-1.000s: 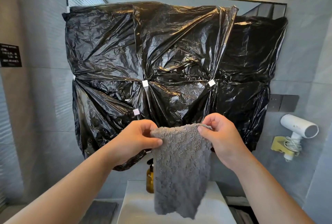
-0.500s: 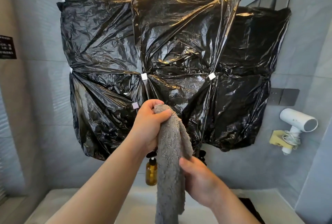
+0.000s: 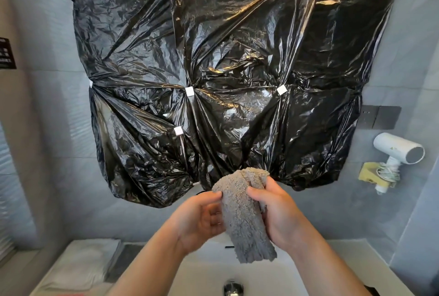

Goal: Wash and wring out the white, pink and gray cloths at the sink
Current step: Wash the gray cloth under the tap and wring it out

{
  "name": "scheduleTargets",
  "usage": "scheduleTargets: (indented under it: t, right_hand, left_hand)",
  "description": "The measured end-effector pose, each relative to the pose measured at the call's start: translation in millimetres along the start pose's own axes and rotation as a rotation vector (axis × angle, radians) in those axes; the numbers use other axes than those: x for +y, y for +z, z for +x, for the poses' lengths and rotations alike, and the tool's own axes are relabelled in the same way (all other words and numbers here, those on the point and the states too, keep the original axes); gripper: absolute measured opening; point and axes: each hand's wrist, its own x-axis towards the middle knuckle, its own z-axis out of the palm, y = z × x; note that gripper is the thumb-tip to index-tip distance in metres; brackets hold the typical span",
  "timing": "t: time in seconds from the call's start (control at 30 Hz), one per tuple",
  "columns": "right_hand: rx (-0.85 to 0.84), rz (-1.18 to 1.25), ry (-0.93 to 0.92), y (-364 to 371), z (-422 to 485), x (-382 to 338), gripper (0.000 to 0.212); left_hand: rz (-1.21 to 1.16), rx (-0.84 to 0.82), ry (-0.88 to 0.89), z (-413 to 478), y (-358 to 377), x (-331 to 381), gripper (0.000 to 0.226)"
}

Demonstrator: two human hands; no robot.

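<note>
Crinkled, glossy black plastic sheeting [image 3: 213, 70] covered most of the mirror on the wall, pinned in gathers by small white tape squares [image 3: 189, 91]. Below it ran the pale counter [image 3: 356, 255], with the smooth white sink [image 3: 204, 276] set in its middle and cut off by the bottom of the view.

Both bare forearms reached up from below over the basin. The left hand [image 3: 197, 219] was turned palm towards the right, its thumb laid on the left side of the gray cloth [image 3: 244, 222] and its curled fingers touching the cloth below that. The right hand [image 3: 278, 212] gripped the cloth from the other side, thumb across the front and fingers wrapped behind, out of sight. The cloth was fluffy and thick, bunched into a rough roll, held in the air above the back edge of the sink, with its loose end hanging down.

A folded white cloth [image 3: 83, 264] lay at the counter's left end, beside a dark mat [image 3: 123, 257]. A white hair dryer [image 3: 399, 150] sat in a yellowish wall holder [image 3: 370, 173] to the right, under a dark switch plate [image 3: 380, 117]. A metal fitting [image 3: 233, 288] in the basin was blurred and partly cut off.
</note>
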Motion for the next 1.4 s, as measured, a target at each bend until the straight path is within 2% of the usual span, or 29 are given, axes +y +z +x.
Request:
scheduleTargets:
  t: [0.03, 0.1, 0.13, 0.17, 0.27, 0.33, 0.4, 0.47, 0.57, 0.63, 0.77, 0.83, 0.9, 0.97, 1.03, 1.13, 1.17, 1.3, 1.4]
  right_hand:
    - [0.005, -0.025, 0.001, 0.6, 0.4, 0.6, 0.028]
    - [0.012, -0.08, -0.009, 1.2, 1.0, 2.1, 0.028]
    - [0.014, -0.105, -0.014, 0.9, 0.6, 3.0, 0.028]
    - [0.014, -0.127, -0.014, 0.1, -0.6, 3.0, 0.028]
    - [0.008, -0.147, -0.011, -3.0, -4.3, 0.5, 0.027]
    - [-0.01, -0.157, -0.014, -4.9, -8.4, -4.1, 0.025]
    - [-0.011, -0.191, -0.019, -8.1, -12.7, -10.8, 0.023]
    - [0.019, -0.258, -0.039, -15.0, -15.7, -16.7, 0.02]
    - [0.069, -0.319, -0.076, -27.7, -21.3, -24.2, 0.015]
    - [0.081, -0.356, -0.091, -33.9, -25.9, -27.2, 0.016]
    - [0.077, -0.34, -0.091, -39.4, -32.0, -29.7, 0.022]
    - [0.125, -0.359, -0.108, -40.7, -32.5, -27.9, 0.037]
    - [0.152, -0.424, -0.149, -40.2, -39.2, -27.6, 0.042]
    - [0.053, -0.514, -0.196, -39.1, -48.5, -26.1, 0.044]
    - [-0.053, -0.637, -0.228, -35.2, -56.4, -25.2, 0.046]
    - [-0.147, -0.832, -0.256, -23.4, -62.5, -15.5, 0.048]
    - [-0.162, -0.866, -0.277, -17.9, -65.2, -11.1, 0.045]
    - [-0.249, -0.947, -0.343, 0.4, -72.2, 14.1, 0.013]
    - [-0.285, -0.954, -0.393, 14.3, -75.2, 29.9, 0.01]
  left_hand:
    - [0.137, 0.004, -0.03, -0.3, -1.8, 0.4, 0.039]
    - [0.425, -0.027, -0.076, -6.4, -1.5, 1.2, 0.055]
    - [0.439, -0.043, -0.048, -7.4, -1.3, 0.5, 0.061]
    - [0.373, -0.052, 0.013, -8.2, 0.8, -0.4, 0.06]
    - [0.138, -0.009, 0.238, -13.2, 11.8, -0.8, 0.038]
    - [-0.012, 0.012, 0.289, -14.4, 15.8, -1.4, 0.03]
    - [-0.163, 0.03, 0.285, -17.2, 17.0, 1.8, 0.034]
    - [-0.162, 0.122, 0.308, -19.8, 16.4, 5.5, 0.031]
    - [-0.129, 0.256, 0.373, -25.0, 21.3, 4.6, 0.008]
    - [-0.18, 0.271, 0.368, -29.9, 30.0, 3.4, 0.014]
    - [0.101, 0.377, 0.435, -38.5, 42.5, -0.1, 0.046]
    - [0.16, 0.453, 0.509, -47.4, 48.2, -3.5, 0.047]
    - [0.189, 0.505, 0.554, -57.8, 51.9, -8.8, 0.039]
    - [0.308, 0.615, 0.596, -71.6, 52.9, -12.6, 0.031]
    - [0.549, 0.695, 0.607, -87.3, 48.1, -13.5, 0.031]
    - [0.881, 0.622, 0.502, -117.7, 43.5, -18.4, 0.049]
    - [0.983, 0.649, 0.481, -126.9, 42.0, -21.5, 0.051]
    - [1.254, 0.905, 0.502, -156.4, 31.7, -34.0, 0.021]
    - [1.247, 0.958, 0.472, -174.3, 15.4, -42.2, 0.007]
